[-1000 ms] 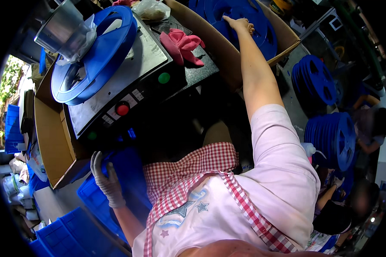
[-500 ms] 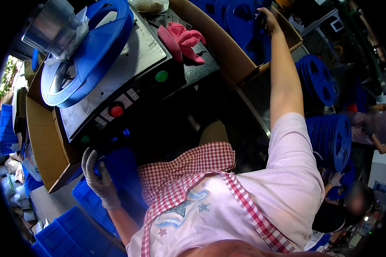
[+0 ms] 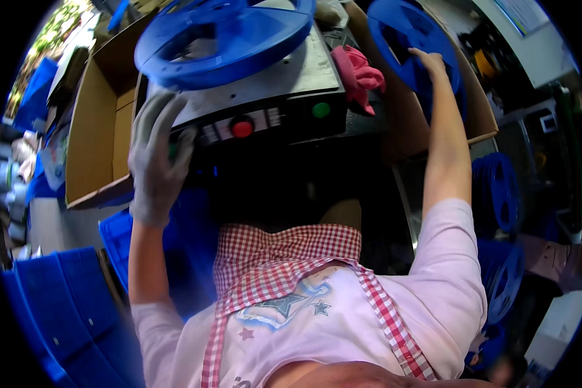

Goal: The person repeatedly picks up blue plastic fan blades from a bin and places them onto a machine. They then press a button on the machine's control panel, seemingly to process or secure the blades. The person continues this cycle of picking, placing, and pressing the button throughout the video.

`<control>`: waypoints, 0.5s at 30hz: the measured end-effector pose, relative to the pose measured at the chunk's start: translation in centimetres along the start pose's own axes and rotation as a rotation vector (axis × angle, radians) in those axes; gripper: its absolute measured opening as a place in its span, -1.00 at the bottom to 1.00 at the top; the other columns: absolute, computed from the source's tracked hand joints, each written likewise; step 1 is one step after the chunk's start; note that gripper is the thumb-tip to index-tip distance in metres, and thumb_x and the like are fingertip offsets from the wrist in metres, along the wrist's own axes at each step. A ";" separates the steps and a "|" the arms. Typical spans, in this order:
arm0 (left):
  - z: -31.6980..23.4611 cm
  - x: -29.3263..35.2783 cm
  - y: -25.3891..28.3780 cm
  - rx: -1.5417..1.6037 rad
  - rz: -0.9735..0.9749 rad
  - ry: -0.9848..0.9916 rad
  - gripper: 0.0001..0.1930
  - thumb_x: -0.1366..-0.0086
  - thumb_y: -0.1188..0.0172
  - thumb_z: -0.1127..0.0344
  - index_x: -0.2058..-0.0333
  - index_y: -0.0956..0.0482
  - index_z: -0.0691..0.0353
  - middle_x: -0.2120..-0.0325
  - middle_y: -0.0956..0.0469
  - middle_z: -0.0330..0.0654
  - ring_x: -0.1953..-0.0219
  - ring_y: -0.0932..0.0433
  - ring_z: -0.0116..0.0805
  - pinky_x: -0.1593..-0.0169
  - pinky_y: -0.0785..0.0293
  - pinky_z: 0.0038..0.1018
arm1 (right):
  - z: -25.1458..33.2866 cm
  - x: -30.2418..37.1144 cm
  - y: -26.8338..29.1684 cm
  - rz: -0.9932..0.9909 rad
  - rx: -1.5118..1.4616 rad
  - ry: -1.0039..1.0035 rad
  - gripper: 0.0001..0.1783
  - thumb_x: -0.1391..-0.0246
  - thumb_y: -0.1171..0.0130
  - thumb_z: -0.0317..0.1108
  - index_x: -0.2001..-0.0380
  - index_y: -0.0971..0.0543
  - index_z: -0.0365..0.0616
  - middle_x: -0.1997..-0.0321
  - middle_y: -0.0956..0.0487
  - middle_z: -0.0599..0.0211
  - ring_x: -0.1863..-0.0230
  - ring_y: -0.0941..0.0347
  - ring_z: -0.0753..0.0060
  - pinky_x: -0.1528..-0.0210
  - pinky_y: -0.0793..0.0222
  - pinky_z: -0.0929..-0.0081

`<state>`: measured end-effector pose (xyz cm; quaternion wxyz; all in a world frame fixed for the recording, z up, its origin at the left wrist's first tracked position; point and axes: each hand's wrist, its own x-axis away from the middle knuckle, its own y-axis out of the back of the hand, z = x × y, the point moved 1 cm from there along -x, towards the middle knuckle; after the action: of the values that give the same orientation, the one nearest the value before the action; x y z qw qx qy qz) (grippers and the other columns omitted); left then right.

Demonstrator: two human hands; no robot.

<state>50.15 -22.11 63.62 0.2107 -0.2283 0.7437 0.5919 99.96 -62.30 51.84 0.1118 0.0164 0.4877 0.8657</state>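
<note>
**A:** ok so what's the left hand (image 3: 154,155) doing here? Grey glove, right?

**B:** yep, gloved. It lies on the front left corner of the machine (image 3: 265,97), fingers (image 3: 165,110) spread apart and pointing up at the big reel (image 3: 223,35). The fingertips sit just below that reel's rim; whether they touch it, can't tell. It isn't gripping anything.

**A:** and the buttons?

**B:** red button (image 3: 242,127) is just right of the glove's fingers, green button (image 3: 321,109) further right on the same panel. A cardboard box (image 3: 100,129) stands open to the left of the glove.

**A:** right hand (image 3: 430,61)?

**B:** bare, arm stretched way out. Its fingers rest on a second reel (image 3: 404,39), blue like the first, that stands in another box at the machine's right. They look loosely curled on the rim, but whether they actually clamp it, can't tell.

**A:** pink thing?

**B:** a pink cloth (image 3: 361,74) on the machine, left of the right hand's fingers, between the two reels.
</note>
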 end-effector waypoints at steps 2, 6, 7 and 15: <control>2.8 -0.9 -0.5 -0.118 -0.082 -0.082 -0.50 -0.16 -0.22 0.33 -0.10 -0.38 0.13 -0.08 -0.38 -0.02 -0.15 -0.33 -0.05 -0.19 -0.26 -0.22 | 2.5 2.7 -0.2 0.131 -0.130 0.056 -0.01 0.40 -0.38 0.17 0.09 -0.46 -0.58 -0.04 -0.46 -0.18 -0.06 -0.41 0.04 -0.06 -0.30 0.27; 7.1 -4.2 -3.5 -0.244 -0.012 -0.255 -0.58 -0.19 -0.17 0.30 -0.05 -0.41 0.08 0.02 -0.46 -0.09 -0.08 -0.40 -0.07 -0.14 -0.32 -0.24 | 1.7 2.7 1.9 -0.174 -0.557 0.088 0.02 0.42 -0.40 0.14 -0.01 -0.42 -0.50 -0.01 -0.48 -0.08 -0.09 -0.38 0.11 -0.18 -0.19 0.32; 7.9 -5.2 -4.1 -0.307 -0.033 -0.279 -0.63 -0.20 -0.14 0.32 -0.01 -0.42 0.09 0.09 -0.48 -0.12 -0.02 -0.43 -0.11 -0.10 -0.35 -0.26 | 0.3 1.1 3.8 -0.117 -0.602 0.138 -0.17 0.29 -0.35 0.08 0.07 -0.46 -0.42 0.11 -0.51 0.06 0.08 -0.44 0.22 0.00 -0.30 0.41; 9.5 -6.7 3.5 -0.395 -0.215 -0.313 -0.85 -0.19 -0.10 0.27 0.30 -0.53 0.17 0.41 -0.54 -0.07 0.34 -0.54 -0.05 0.24 -0.48 -0.30 | 3.0 19.5 23.6 0.628 -1.313 0.447 -0.53 -0.09 -0.05 -0.05 0.17 -0.43 -0.30 0.23 -0.47 0.19 0.13 -0.38 0.37 -0.06 -0.24 0.42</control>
<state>53.88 -11.50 68.26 0.3361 -0.2486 0.5438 0.7277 77.17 -67.45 71.89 -0.2545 -0.0910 -0.1440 0.9519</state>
